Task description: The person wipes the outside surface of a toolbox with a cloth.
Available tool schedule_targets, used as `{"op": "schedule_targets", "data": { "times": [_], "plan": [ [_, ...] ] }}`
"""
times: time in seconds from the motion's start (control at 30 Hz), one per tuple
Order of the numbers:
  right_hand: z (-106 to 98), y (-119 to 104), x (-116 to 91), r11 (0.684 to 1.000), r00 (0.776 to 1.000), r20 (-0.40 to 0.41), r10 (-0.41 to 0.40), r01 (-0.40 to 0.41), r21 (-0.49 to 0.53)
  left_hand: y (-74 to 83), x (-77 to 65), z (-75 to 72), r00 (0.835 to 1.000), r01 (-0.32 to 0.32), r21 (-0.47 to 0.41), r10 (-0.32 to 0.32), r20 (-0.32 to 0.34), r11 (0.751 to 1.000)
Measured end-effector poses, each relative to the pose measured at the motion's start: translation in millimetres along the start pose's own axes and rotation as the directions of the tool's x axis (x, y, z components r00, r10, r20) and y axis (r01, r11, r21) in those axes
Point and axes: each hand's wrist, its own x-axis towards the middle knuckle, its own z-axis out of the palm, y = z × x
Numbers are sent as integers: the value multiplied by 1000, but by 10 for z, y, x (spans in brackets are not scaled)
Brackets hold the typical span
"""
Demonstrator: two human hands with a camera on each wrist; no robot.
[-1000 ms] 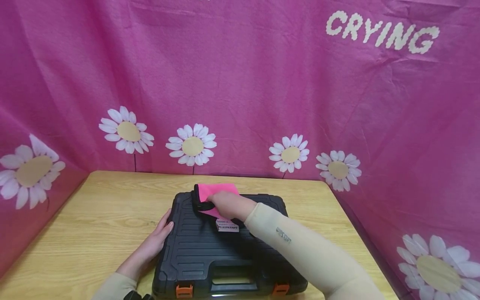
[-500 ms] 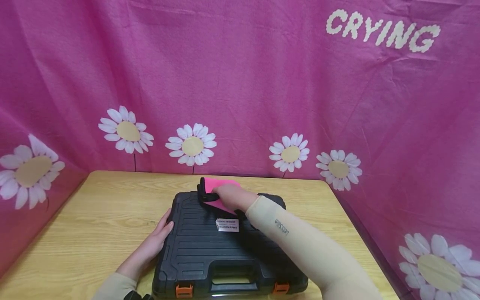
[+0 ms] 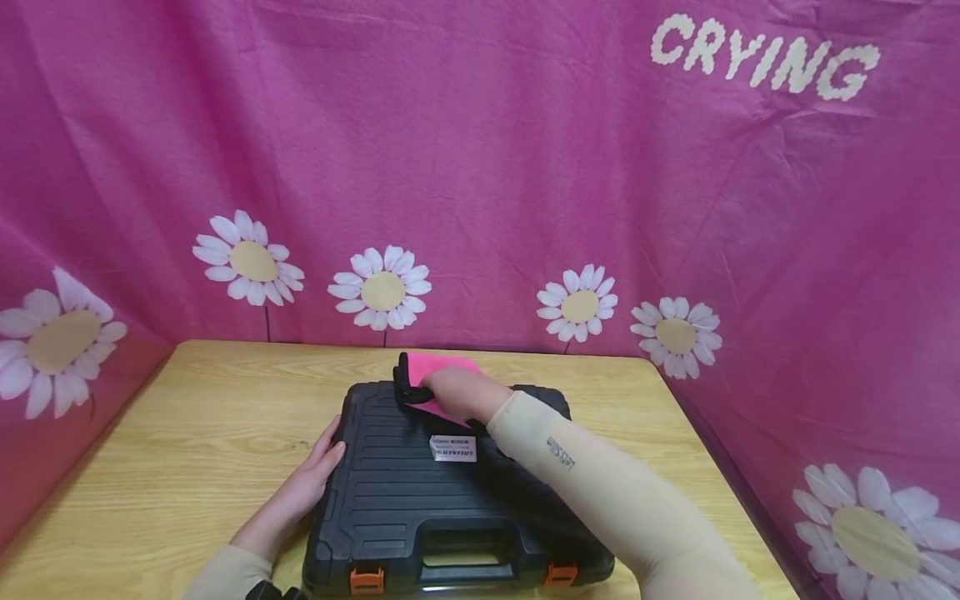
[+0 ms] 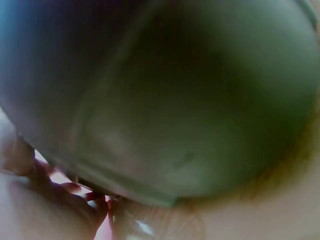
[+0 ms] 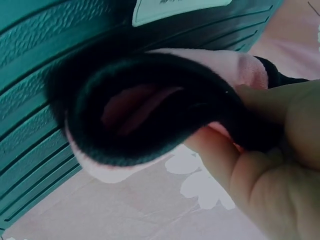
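A black plastic carrying case (image 3: 390,483) lies flat on the table, handle and two orange latches toward me. My right hand (image 3: 468,393) pinches a folded pink cloth (image 3: 442,362) with black edging over the case's far part. Seen from the right wrist, the cloth (image 5: 130,160) makes an open loop between thumb and fingers, close to the ribbed lid. My left hand (image 3: 303,483) rests against the left side of the case, fingers extended along it. The left wrist view is mostly filled by a blurred dark surface. A white label (image 3: 453,448) shows on the lid.
The wooden table (image 3: 172,450) extends on both sides of the case. A pink curtain (image 3: 480,167) with daisies and the word CRYING stands behind the table and along its sides. My right forearm's sleeve (image 3: 600,483) crosses over the case's right part.
My right hand has moved the cloth up and away from me, toward the case's far edge, uncovering more of the label. Over the last half second it barely shifts. My left hand stays put.
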Motion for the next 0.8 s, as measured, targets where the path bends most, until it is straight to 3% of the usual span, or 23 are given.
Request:
{"op": "schedule_targets", "data": {
  "times": [0.33,0.63,0.8],
  "plan": [
    [35,-150,-125,997,999,12,-33,34,-73,4,14,-10,1000,8,-3,-8,4,1000],
    [100,-311,-334,996,999,43,-32,35,-82,14,17,-20,1000,22,23,-22,-7,1000],
    [151,-426,-494,988,997,52,-50,57,-143,22,4,-16,1000,18,16,-18,-8,1000]
  ]
}}
